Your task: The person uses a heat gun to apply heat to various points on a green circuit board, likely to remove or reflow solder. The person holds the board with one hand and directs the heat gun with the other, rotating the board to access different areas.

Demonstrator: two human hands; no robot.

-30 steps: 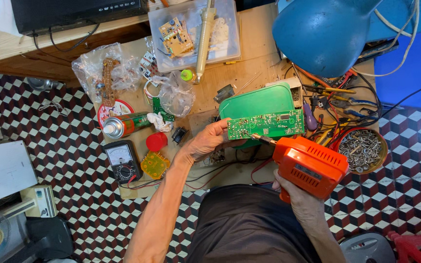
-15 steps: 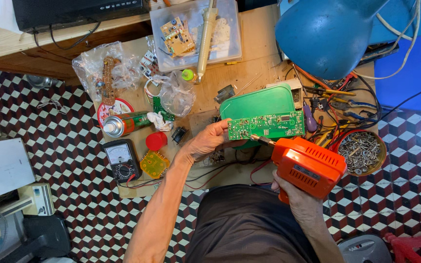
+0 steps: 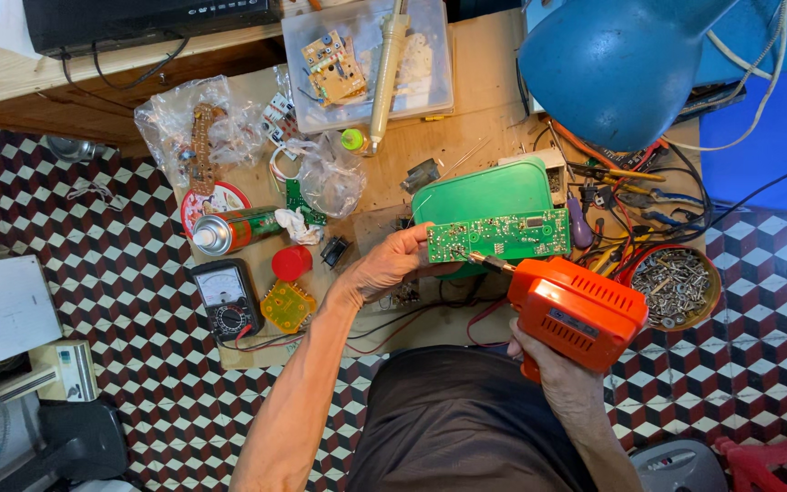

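Note:
My left hand (image 3: pixel 392 264) grips the left end of a long green circuit board (image 3: pixel 503 237), holding it level above a green plastic lid (image 3: pixel 480 193). My right hand (image 3: pixel 557 378) is wrapped around the handle of an orange soldering gun (image 3: pixel 577 310). The gun's thin metal tip (image 3: pixel 474 259) touches the board's lower edge near its left end. Both forearms reach up from the bottom of the view over my dark shorts.
A low wooden board carries a blue desk lamp (image 3: pixel 617 64), a clear tray (image 3: pixel 366 55) with a soldering iron and small boards, plastic bags, a spray can (image 3: pixel 234 230), a multimeter (image 3: pixel 228 301), a bowl of screws (image 3: pixel 676 287) and tangled wires. Checkered tile floor surrounds it.
The circuit board and soldering gun stay together; only the view has shifted slightly. Both hands keep their grips.

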